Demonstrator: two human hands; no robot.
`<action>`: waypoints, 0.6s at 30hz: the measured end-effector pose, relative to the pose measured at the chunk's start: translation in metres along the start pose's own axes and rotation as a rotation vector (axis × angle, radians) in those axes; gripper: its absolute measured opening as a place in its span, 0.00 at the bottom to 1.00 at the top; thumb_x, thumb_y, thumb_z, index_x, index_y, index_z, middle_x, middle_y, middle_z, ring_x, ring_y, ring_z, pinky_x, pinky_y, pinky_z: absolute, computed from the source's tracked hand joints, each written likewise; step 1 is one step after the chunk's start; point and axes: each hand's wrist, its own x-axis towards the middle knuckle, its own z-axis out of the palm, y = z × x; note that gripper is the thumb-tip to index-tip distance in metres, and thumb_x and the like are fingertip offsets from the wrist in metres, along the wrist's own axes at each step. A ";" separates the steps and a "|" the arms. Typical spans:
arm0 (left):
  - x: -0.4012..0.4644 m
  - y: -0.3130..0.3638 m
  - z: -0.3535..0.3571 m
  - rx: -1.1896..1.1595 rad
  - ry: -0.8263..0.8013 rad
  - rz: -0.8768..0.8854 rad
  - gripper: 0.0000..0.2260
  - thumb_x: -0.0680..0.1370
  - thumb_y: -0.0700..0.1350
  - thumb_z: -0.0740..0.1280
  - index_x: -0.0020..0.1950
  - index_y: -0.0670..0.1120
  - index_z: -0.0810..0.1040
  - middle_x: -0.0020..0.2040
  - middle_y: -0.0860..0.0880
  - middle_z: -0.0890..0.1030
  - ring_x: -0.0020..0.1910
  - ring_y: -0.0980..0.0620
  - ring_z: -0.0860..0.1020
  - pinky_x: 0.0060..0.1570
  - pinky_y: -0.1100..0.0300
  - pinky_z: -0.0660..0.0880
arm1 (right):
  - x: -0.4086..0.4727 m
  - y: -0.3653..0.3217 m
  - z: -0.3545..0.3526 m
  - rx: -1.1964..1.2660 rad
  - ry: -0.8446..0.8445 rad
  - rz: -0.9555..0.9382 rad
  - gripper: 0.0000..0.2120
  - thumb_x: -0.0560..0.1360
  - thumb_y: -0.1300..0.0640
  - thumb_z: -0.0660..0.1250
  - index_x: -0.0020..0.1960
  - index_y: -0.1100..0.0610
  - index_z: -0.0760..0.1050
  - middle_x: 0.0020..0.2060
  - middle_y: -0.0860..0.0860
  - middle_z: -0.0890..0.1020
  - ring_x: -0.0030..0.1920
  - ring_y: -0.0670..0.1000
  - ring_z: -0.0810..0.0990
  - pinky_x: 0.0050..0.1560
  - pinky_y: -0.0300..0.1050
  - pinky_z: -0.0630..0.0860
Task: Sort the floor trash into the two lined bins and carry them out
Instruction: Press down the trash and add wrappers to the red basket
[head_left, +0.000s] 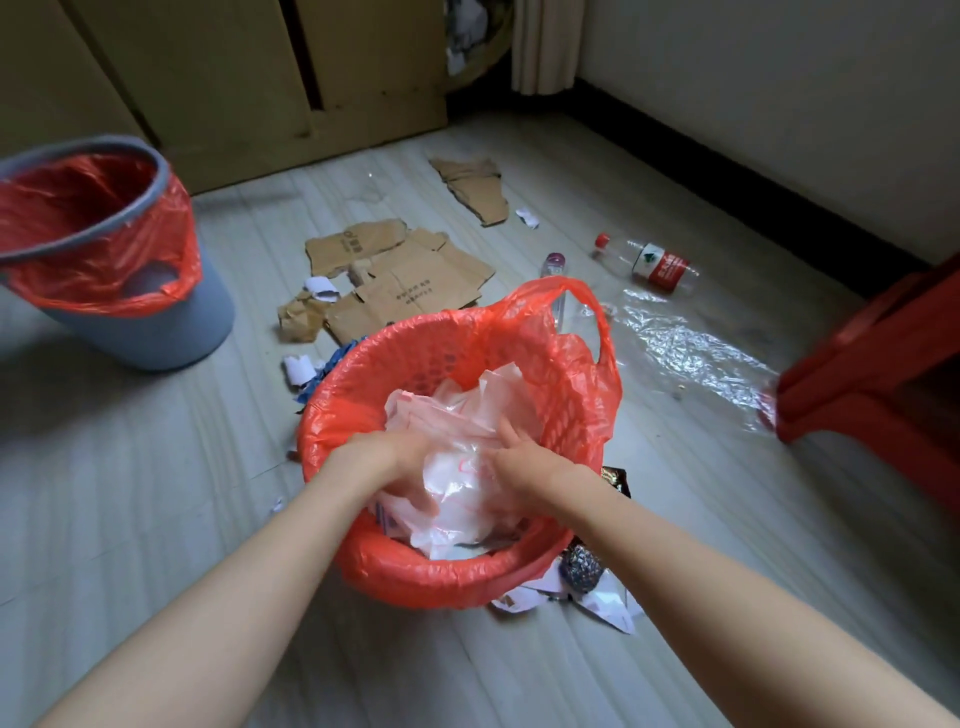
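A red basket bin (415, 577) with a red liner stands on the floor right below me. Both hands are inside it, on a crumpled white plastic bag (462, 483) with red print. My left hand (389, 457) lies over the bag's left side, and my right hand (519, 457) presses on its right side with fingers spread. A grey bin (150, 338) with a red liner stands at the far left. Torn cardboard pieces (410, 280), a clear bottle with a red label (649, 262), a small bottle (553, 265) and a clear plastic sheet (691, 353) lie on the floor beyond.
Paper scraps (298, 369) and blue wrapping lie left of the red bin; foil wrappers (582, 566) and white paper (608, 605) lie at its right. A red stool (872, 364) stands at the right edge. Wooden cabinets (249, 78) and a wall close the back.
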 end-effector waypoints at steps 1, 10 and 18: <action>-0.002 -0.002 -0.001 -0.043 0.033 0.020 0.35 0.68 0.58 0.72 0.72 0.62 0.61 0.72 0.50 0.65 0.65 0.42 0.72 0.64 0.51 0.70 | -0.005 0.002 -0.004 -0.008 0.018 -0.004 0.28 0.79 0.56 0.59 0.77 0.58 0.54 0.77 0.54 0.50 0.76 0.55 0.55 0.74 0.49 0.55; -0.055 0.044 -0.040 -0.257 0.723 0.160 0.15 0.77 0.43 0.57 0.63 0.52 0.73 0.64 0.49 0.74 0.63 0.44 0.73 0.58 0.47 0.72 | -0.077 0.000 -0.071 0.122 0.582 -0.249 0.09 0.76 0.63 0.60 0.46 0.56 0.80 0.47 0.58 0.82 0.48 0.59 0.79 0.49 0.51 0.74; -0.067 0.149 -0.036 -0.375 0.973 0.547 0.21 0.75 0.36 0.59 0.68 0.45 0.69 0.65 0.44 0.71 0.62 0.42 0.72 0.57 0.45 0.72 | -0.109 0.089 -0.071 0.420 0.929 0.148 0.15 0.78 0.59 0.57 0.61 0.58 0.76 0.58 0.56 0.80 0.58 0.57 0.77 0.60 0.49 0.71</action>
